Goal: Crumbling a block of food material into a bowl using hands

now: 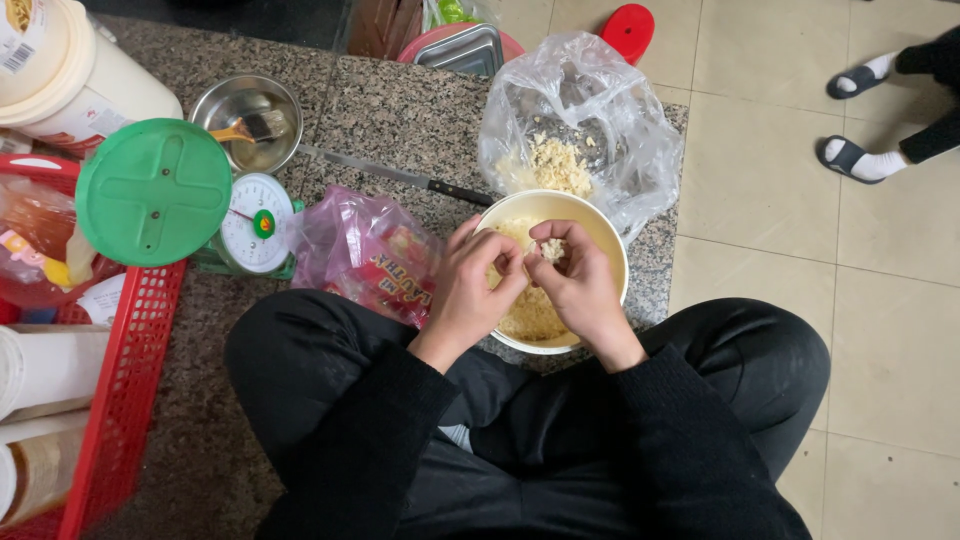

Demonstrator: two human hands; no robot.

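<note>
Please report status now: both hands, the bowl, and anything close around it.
Left hand and right hand together over cream bowl, pinching a pale crumbly piece. Clear bag, knife lie behind the bowl.

To your left on the speckled granite surface [400,110], a green-topped kitchen scale [200,205] stands beside a red plastic basket [125,390]. A small steel bowl holding a brush [246,122] sits behind it, a long black-handled knife [395,175] alongside. Another person's sandalled feet [855,115] rest on the cream floor tiles [890,330].
</note>
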